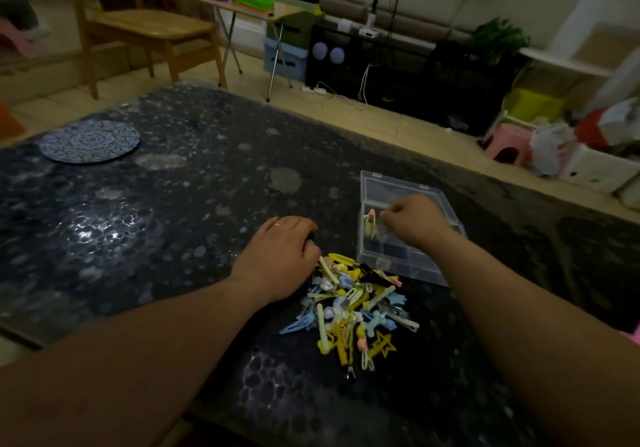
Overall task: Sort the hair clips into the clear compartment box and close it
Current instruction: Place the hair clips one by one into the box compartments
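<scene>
The clear compartment box lies open just right of the clip pile. Above it the right hand curls (contents unclear); the left hand cups the pile's far-left edge.

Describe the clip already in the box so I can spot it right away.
Start at the clear box on the dark table, right of the clip pile. Under the right hand, in a middle compartment, stands a yellow clip with a pink tip. It is the only clip visible inside.

No readable text, labels or numbers.
</scene>
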A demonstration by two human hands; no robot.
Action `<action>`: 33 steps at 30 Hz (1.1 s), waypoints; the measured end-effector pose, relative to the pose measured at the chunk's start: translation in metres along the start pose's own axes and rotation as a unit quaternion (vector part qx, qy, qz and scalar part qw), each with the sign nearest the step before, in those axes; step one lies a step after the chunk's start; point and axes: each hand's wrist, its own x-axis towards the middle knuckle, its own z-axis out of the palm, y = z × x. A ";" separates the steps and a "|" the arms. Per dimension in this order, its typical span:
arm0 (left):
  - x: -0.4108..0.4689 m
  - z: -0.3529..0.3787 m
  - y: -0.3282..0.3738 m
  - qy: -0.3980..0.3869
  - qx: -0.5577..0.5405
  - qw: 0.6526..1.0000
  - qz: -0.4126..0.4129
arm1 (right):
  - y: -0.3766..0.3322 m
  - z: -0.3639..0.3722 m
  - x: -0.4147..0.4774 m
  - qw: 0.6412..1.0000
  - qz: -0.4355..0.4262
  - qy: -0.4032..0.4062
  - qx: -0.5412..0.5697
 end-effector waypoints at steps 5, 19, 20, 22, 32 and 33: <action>0.001 0.000 0.000 0.000 0.002 1.000 -0.002 | 0.007 -0.009 -0.056 0.990 -0.092 0.102 0.025; 0.002 -0.003 0.003 -0.004 0.010 1.000 -0.004 | 0.037 0.006 -0.123 0.963 -0.236 -0.010 -0.132; 0.002 -0.004 0.004 -0.003 0.010 1.000 -0.004 | 0.036 0.006 -0.123 0.958 -0.245 -0.005 -0.146; 0.002 -0.004 0.005 -0.001 0.012 1.000 -0.005 | 0.031 0.006 -0.126 0.949 -0.266 -0.004 -0.168; 0.000 -0.005 0.004 0.005 0.009 1.000 -0.007 | 0.029 0.010 -0.132 0.935 -0.290 -0.003 -0.204; 0.000 -0.004 0.004 0.006 0.009 1.000 -0.006 | 0.030 0.008 -0.133 0.936 -0.291 -0.002 -0.198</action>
